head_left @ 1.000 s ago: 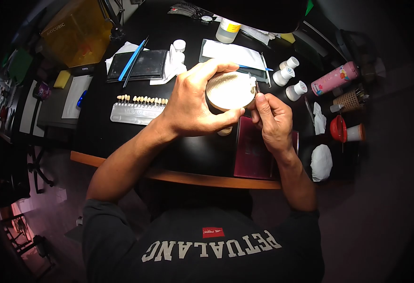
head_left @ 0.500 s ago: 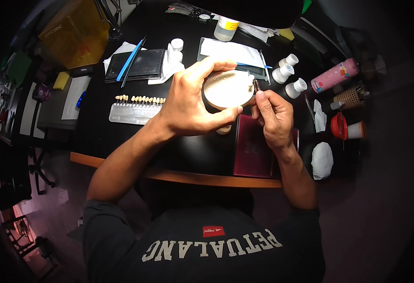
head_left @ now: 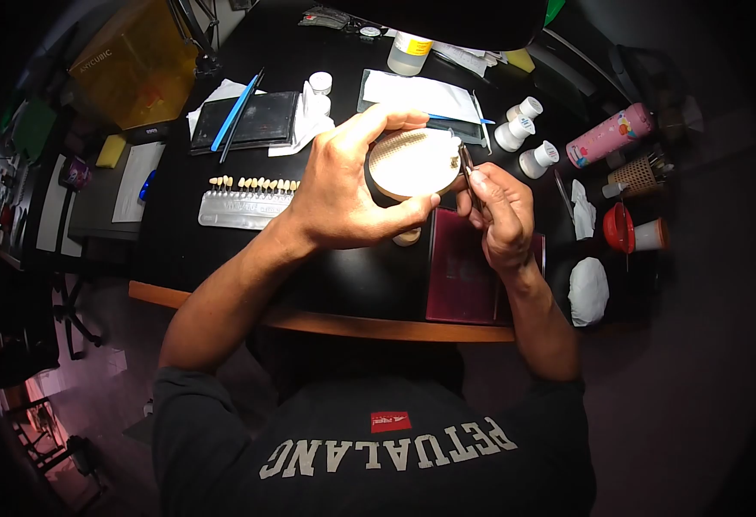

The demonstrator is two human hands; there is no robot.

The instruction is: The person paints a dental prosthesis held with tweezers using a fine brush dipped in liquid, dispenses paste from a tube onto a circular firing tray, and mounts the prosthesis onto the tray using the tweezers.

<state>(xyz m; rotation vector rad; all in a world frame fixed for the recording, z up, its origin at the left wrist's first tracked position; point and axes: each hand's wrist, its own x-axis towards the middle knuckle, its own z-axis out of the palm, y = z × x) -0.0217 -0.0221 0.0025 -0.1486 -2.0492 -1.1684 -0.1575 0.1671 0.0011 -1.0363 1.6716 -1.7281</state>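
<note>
A round, pale honeycomb-textured disc [head_left: 412, 165] is held up above the table by my left hand [head_left: 343, 185], its thumb below and fingers above the rim. Small pieces [head_left: 455, 155] sit at the disc's right edge, too small to make out. My right hand [head_left: 503, 215] is closed on a thin dark tool [head_left: 469, 164], whose tip is beside those pieces. Under the hands lies a dark red case [head_left: 460, 271]. A small tan object [head_left: 407, 237] shows just below the disc, partly hidden by my left hand.
A tooth shade guide [head_left: 240, 207] lies left of my left hand. Behind are a black tray [head_left: 244, 121], a blue tool [head_left: 233, 112] and a labelled bottle [head_left: 408, 56]. White jars [head_left: 539, 160], a pink bottle [head_left: 611, 135], a red bowl [head_left: 618, 228] and a white bundle [head_left: 587, 293] stand right.
The disc and my left hand have shifted slightly left. In my right hand the dark tool has turned and now shows more of its length.
</note>
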